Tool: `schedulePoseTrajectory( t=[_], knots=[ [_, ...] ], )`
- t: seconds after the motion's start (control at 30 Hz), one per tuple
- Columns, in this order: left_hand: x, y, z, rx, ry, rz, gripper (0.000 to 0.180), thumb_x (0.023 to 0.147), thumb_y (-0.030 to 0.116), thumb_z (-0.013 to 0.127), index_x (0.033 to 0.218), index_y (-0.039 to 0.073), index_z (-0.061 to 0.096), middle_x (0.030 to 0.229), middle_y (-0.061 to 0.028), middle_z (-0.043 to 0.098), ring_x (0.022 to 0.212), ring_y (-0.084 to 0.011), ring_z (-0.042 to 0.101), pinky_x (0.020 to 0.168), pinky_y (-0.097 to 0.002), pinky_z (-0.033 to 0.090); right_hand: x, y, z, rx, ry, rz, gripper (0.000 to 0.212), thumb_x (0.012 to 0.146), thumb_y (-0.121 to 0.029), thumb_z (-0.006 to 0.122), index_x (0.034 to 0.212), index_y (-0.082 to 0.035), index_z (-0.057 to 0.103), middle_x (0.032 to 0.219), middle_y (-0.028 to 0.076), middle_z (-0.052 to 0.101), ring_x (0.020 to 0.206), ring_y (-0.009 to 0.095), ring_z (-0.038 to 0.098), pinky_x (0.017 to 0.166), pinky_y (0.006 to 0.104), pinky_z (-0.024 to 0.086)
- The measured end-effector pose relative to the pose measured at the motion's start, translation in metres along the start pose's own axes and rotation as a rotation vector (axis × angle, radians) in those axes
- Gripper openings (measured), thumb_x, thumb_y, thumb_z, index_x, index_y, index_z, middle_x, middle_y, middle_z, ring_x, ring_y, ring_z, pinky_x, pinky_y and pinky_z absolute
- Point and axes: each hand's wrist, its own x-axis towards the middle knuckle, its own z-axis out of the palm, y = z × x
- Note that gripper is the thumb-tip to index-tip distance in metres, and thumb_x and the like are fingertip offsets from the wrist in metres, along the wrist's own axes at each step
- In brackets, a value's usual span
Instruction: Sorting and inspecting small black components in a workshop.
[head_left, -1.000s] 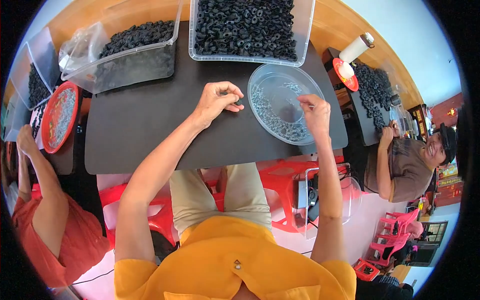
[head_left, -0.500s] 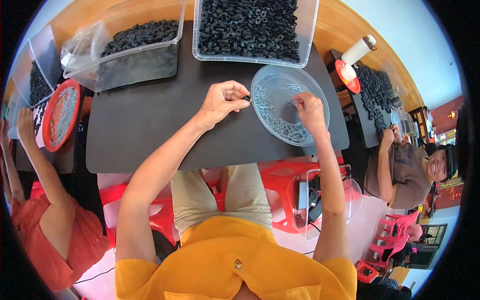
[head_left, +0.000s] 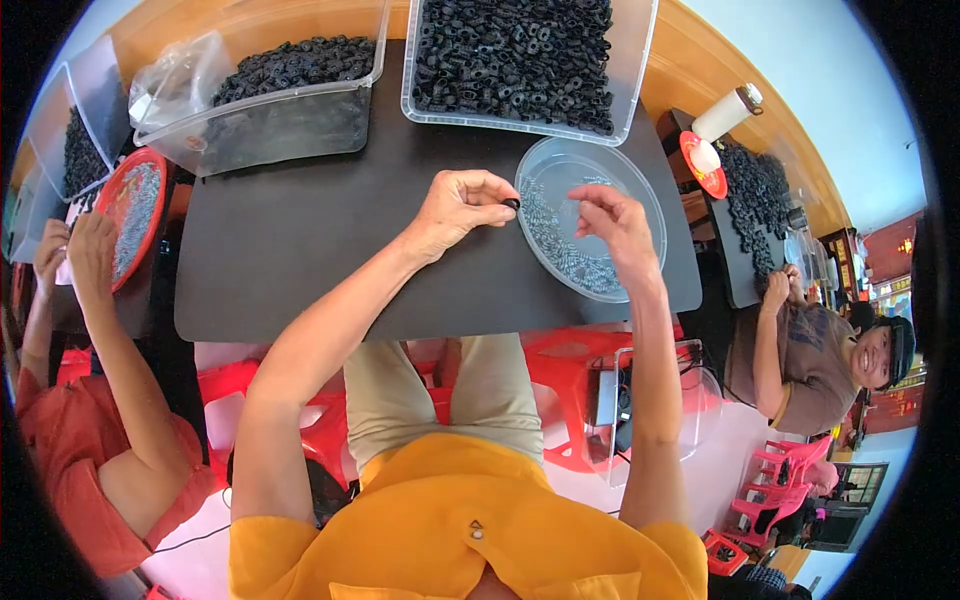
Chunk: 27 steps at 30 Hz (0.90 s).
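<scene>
My left hand (head_left: 455, 212) is closed, pinching a small black plastic part (head_left: 511, 203) between thumb and fingertips, at the left rim of a clear round tray (head_left: 652, 205). Many small silvery metal pieces (head_left: 545, 225) lie in the tray, too small to name surely. My right hand (head_left: 615, 225) is above the tray, its fingers curled and thumb close to the forefinger; anything between them is too small to make out. Past the hands stands a clear plastic bin (head_left: 520, 128) heaped with black plastic parts (head_left: 515, 65).
Another clear bin (head_left: 270, 135) with black pieces stands at the table's far left. At left, a person in red works beside a red tray (head_left: 155, 165) of silvery pieces. At right, a person in brown handles black parts (head_left: 755, 190) near a white bottle (head_left: 727, 112).
My right hand has lifted from the silvery pieces and drawn slightly back. The left hand still pinches the black part. The person at left has brought both hands together.
</scene>
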Motion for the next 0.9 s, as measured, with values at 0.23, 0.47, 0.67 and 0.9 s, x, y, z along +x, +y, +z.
schedulePoseTrajectory(
  t=[0.23,0.47,0.67,0.9],
  knots=[
    [0.0,0.001,0.004,-0.007,-0.047,-0.03,0.019,0.074,-0.001,0.067,0.092,-0.001,0.063,0.076,-0.0034,0.064,0.069,-0.007,0.059,0.066,-0.02,0.048,0.004,-0.02,0.041,0.129,-0.109,-0.033,0.017,0.082,0.002,0.053,0.098,0.002,0.052,0.075,0.003,0.055,0.064,0.008,0.053,0.057,0.0223,0.047],
    [0.002,0.004,0.004,-0.012,-0.068,-0.06,0.018,0.075,0.0,0.067,0.093,-0.001,0.063,0.076,-0.0036,0.064,0.069,-0.0072,0.059,0.065,-0.0203,0.049,0.007,-0.022,0.043,0.059,-0.13,0.001,0.018,0.08,0.003,0.054,0.097,0.002,0.05,0.073,0.003,0.055,0.061,0.008,0.053,0.055,0.0215,0.045],
    [0.003,0.003,0.003,0.006,-0.088,-0.061,0.018,0.075,-0.001,0.066,0.092,-0.001,0.064,0.077,-0.0031,0.064,0.069,-0.0066,0.059,0.065,-0.0203,0.049,0.009,-0.022,0.041,-0.013,-0.15,0.013,0.018,0.079,0.004,0.055,0.096,0.001,0.051,0.073,0.004,0.055,0.061,0.008,0.054,0.054,0.0226,0.046],
    [0.002,0.003,0.004,0.096,-0.089,-0.04,0.017,0.074,-0.003,0.066,0.09,0.0,0.064,0.077,-0.0032,0.064,0.071,-0.0064,0.058,0.065,-0.0201,0.048,0.004,-0.035,0.045,-0.163,-0.15,0.021,0.017,0.078,0.002,0.058,0.094,0.0,0.053,0.075,0.009,0.058,0.063,0.016,0.058,0.056,0.0289,0.048]
  ],
)
